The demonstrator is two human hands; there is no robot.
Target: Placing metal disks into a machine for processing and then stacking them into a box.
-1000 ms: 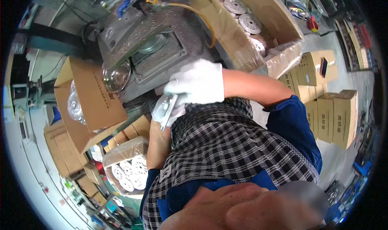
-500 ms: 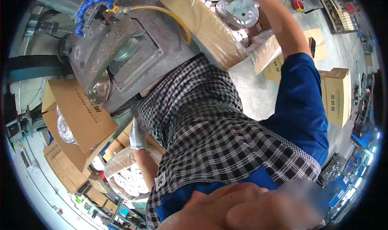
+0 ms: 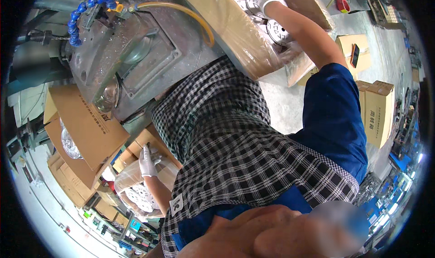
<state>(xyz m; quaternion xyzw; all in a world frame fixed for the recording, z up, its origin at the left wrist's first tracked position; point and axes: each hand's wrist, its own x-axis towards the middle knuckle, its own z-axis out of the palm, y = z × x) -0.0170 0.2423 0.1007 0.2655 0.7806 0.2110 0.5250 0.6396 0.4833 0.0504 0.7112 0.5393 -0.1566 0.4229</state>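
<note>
My right hand (image 3: 273, 5), in a white glove, reaches into a plastic-lined cardboard box (image 3: 244, 45) at the top. It rests against one of the round, holed metal discs (image 3: 256, 4) there. Its fingertips are hidden, so its grip does not show. Another disc (image 3: 277, 32) lies just nearer, below the wrist. My left hand (image 3: 147, 163), also gloved, is low at the left with fingers stretched out and nothing visible in it. It hangs beside a plastic-lined box (image 3: 124, 172) of similar discs (image 3: 141, 198).
A grey machine bed (image 3: 158, 72) stands at the upper left, with a blue jointed coolant hose (image 3: 74, 24) and a yellow tube (image 3: 181, 8). Below it, an open carton (image 3: 97, 131) holds shiny round parts (image 3: 69, 142). At right are a tall carton (image 3: 378, 115) and a phone (image 3: 355, 55) on cardboard.
My right hand has lowered into the box; the holed disc it held up is no longer raised. My left hand has moved slightly down and left.
</note>
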